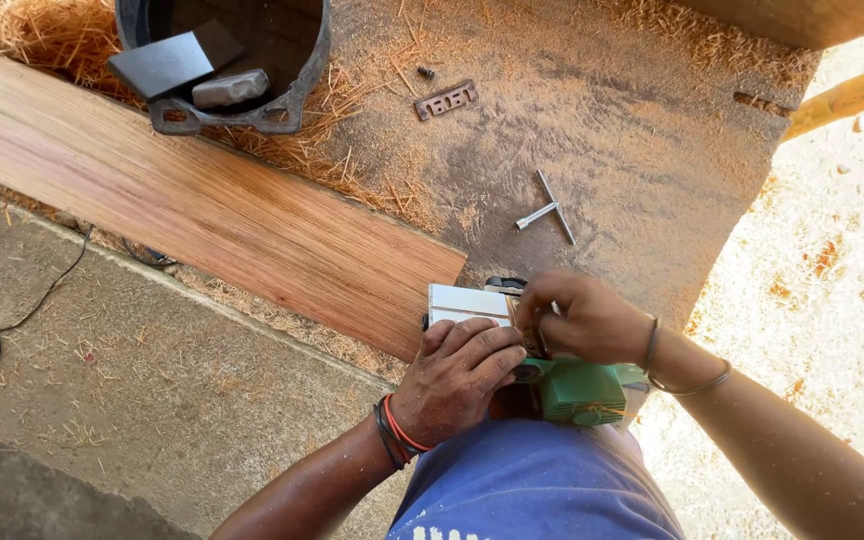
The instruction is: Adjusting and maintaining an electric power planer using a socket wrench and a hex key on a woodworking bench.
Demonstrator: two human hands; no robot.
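Nearest, both hands close on a green electric planer turned base-up against the body: the left hand presses flat on its pale sole, while the right hand has fingers curled at the blade slot. Judging by this, blade work is midway. Beyond the grip lie a T-shaped socket wrench, a metal clamp plate and a planed plank, with open sawdust-covered table between them.

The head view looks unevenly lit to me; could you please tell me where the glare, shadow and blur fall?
In the head view, hard sun washes out the sawdust-strewn ground at the right; the bench and wooden plank lie in even shade; both hands, left hand and right hand, and the green power planer are sharp; the frame edges bow slightly from the wide lens.
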